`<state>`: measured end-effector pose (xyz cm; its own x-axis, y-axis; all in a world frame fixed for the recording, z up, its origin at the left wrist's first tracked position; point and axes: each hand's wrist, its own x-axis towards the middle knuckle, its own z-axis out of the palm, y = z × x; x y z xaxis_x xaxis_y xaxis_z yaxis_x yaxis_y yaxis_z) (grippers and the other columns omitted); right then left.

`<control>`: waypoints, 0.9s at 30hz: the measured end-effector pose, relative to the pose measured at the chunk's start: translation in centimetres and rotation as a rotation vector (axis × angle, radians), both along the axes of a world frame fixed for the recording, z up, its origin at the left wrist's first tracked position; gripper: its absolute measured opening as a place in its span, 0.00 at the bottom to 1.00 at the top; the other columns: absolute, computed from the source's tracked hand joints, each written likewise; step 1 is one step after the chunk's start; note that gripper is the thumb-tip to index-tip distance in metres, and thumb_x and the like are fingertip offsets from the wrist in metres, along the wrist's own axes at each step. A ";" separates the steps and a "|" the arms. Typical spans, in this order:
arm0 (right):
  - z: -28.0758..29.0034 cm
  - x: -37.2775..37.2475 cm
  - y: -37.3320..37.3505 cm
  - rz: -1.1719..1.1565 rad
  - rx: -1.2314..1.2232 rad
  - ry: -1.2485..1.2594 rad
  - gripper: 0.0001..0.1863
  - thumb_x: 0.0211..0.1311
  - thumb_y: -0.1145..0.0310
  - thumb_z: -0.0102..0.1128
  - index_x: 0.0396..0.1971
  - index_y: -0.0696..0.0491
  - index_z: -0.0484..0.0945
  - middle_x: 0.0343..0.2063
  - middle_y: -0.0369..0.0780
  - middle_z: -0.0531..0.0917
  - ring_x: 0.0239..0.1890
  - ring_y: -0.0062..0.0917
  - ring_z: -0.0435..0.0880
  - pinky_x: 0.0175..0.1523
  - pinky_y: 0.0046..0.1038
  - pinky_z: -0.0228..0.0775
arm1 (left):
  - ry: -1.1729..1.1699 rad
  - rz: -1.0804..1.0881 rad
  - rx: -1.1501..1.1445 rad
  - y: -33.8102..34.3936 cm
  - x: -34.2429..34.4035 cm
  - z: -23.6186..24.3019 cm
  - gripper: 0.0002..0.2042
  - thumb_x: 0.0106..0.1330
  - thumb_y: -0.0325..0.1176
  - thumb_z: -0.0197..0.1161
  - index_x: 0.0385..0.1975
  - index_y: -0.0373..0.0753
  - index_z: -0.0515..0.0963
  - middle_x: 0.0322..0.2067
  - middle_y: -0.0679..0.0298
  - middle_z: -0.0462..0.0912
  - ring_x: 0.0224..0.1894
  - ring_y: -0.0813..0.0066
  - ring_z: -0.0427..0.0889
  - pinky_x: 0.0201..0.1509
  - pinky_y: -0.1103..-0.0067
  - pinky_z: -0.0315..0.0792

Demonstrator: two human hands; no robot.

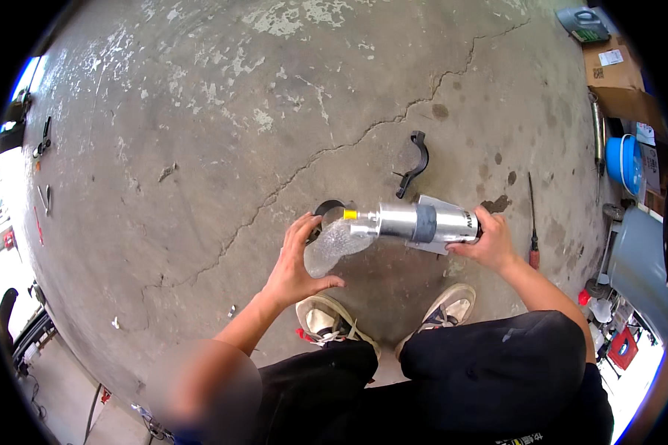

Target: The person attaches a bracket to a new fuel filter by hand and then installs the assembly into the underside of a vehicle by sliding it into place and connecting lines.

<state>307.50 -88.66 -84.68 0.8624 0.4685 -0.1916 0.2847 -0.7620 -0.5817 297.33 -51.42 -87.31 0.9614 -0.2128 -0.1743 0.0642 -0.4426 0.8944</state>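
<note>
My right hand (490,239) is closed round the right end of a silver cylindrical fuel filter (397,221), held sideways above the floor. A grey band circles its middle, and a yellow cap (349,214) sits on its left end fitting. Beside that end, my left hand (289,259) is open, thumb and fingers spread around a piece of clear bubble wrap (329,251). Whether they touch the wrap, I cannot tell. A black curved part (329,205) shows partly behind the wrap. Under the filter is a white sheet (436,202), partly covered.
A black curved bracket (421,157) lies on the cracked concrete floor ahead. To the right is a long screwdriver (534,256) with a red handle. Boxes (614,70), a blue bucket (622,163) and a grey bin (640,252) line the right side. Several tools (44,141) lie far left.
</note>
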 end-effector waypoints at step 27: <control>1.2 -6.8 3.6 -0.335 0.769 1.734 0.31 0.59 0.29 0.41 0.32 0.46 0.67 0.12 0.27 0.53 0.12 0.12 0.49 0.16 0.18 0.41 | 0.131 0.357 -0.630 -4.4 2.5 4.6 0.24 0.73 0.43 0.49 0.61 0.32 0.62 0.53 0.57 0.73 0.51 0.70 0.74 0.58 0.73 0.66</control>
<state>300.68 -85.05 -83.46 0.0446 0.7380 -0.6733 -0.9677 -0.1354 -0.2126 299.78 -55.81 -82.71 0.9707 0.0114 -0.2400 0.2317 0.2204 0.9475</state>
